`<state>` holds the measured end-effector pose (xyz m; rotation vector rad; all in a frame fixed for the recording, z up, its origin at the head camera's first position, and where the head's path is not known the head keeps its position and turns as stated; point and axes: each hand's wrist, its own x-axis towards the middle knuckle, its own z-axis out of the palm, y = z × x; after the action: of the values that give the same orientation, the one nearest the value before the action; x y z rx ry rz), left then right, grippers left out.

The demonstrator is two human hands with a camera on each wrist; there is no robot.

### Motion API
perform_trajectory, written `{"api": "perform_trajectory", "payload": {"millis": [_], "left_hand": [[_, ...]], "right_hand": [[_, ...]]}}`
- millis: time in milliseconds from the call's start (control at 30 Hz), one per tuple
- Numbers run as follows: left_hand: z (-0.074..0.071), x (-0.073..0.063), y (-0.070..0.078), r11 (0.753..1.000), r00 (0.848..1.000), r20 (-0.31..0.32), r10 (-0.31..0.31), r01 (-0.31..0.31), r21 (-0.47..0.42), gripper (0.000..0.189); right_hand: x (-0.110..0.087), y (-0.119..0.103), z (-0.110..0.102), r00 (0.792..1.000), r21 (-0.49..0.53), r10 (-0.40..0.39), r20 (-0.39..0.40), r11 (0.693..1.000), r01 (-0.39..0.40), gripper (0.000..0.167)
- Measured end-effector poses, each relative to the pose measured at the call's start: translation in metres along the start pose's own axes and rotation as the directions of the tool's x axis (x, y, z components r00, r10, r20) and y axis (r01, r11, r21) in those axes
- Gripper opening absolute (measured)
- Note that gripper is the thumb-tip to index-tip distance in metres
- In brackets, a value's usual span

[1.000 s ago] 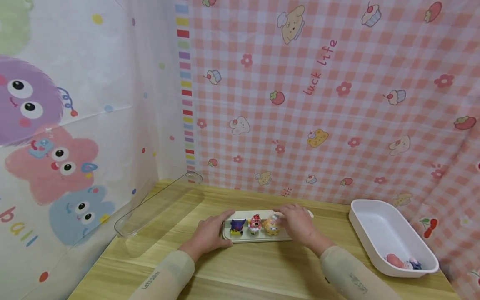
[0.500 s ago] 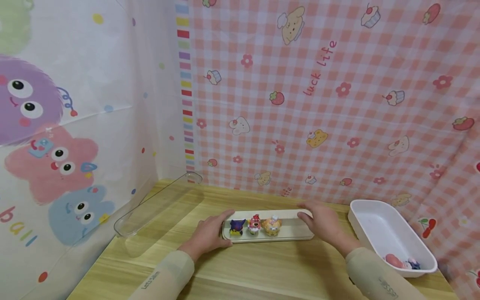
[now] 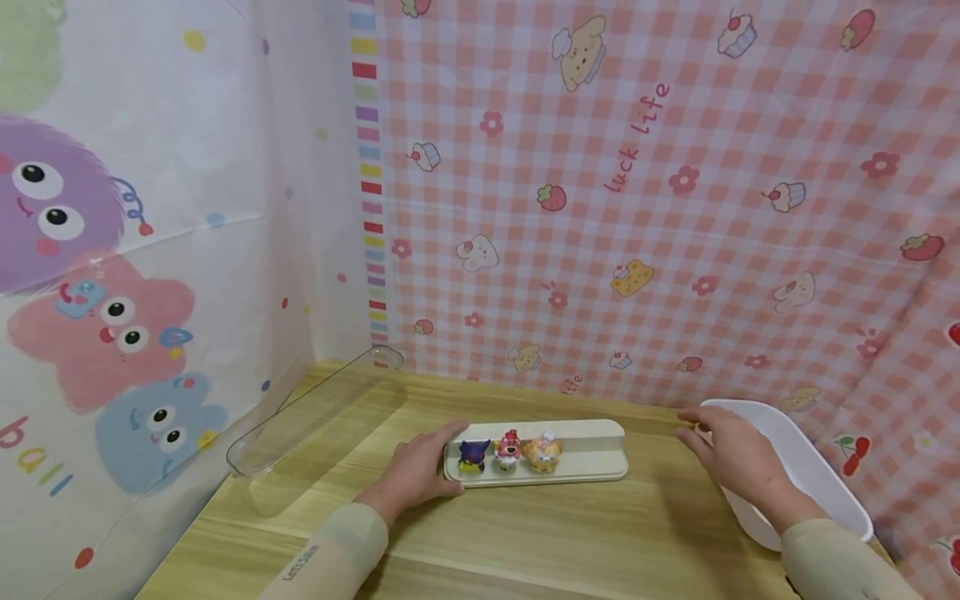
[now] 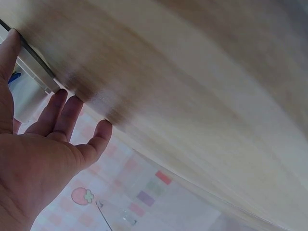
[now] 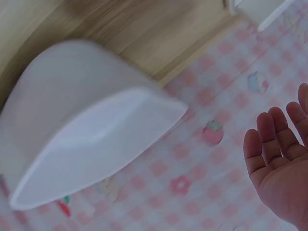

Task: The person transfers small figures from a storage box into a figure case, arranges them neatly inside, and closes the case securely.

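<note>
Pink gingham cloth [image 3: 517, 183] hung behind the wooden desk [image 3: 562, 542], where a cream display base [image 3: 592, 461] lay lengthwise from left to right. A purple figurine [image 3: 473, 457], a pink figurine [image 3: 507, 451] and an orange figurine [image 3: 544, 452] stood in a row toward its left end, which the left hand [image 3: 416, 463] gripped. Its bare end pointed toward the right hand [image 3: 738, 454], whose fingers were loosely extended, holding nothing. That hand was the nearer to the white tub [image 3: 817, 475], right of the base, its long axis slanting from back left to front right.

Booth with cartoon-print drapes [image 3: 652, 217]
</note>
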<state>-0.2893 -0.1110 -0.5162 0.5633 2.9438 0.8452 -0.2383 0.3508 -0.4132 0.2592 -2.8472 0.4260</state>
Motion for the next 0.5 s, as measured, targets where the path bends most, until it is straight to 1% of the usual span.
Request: {"api": "perform_trajectory", "payload": {"millis": [167,267,367,500], "left_hand": [[0.001,0.000,0.001,1.000,1.000,0.000,0.001,-0.001,-0.003,0.102],[0.000,-0.001,0.002,1.000,1.000,-0.003,0.002,-0.002,-0.006,0.102],[0.000,-0.001,0.003,1.000,1.000,-0.005,0.003,-0.003,-0.007,0.101],[0.000,-0.001,0.002,1.000,1.000,-0.003,-0.003,0.003,-0.012,0.101]], "right_hand": [[-0.012,0.027,-0.017,0.998,-0.023,0.001,-0.059,1.000,-0.002,0.036],[-0.018,0.040,-0.025,0.998,-0.040,0.027,-0.053,0.999,-0.029,0.036],[-0.022,0.053,-0.031,0.998,-0.064,0.065,-0.007,0.996,-0.065,0.038],[-0.023,0.070,-0.037,0.992,-0.083,0.110,0.066,0.991,-0.105,0.041]]}}
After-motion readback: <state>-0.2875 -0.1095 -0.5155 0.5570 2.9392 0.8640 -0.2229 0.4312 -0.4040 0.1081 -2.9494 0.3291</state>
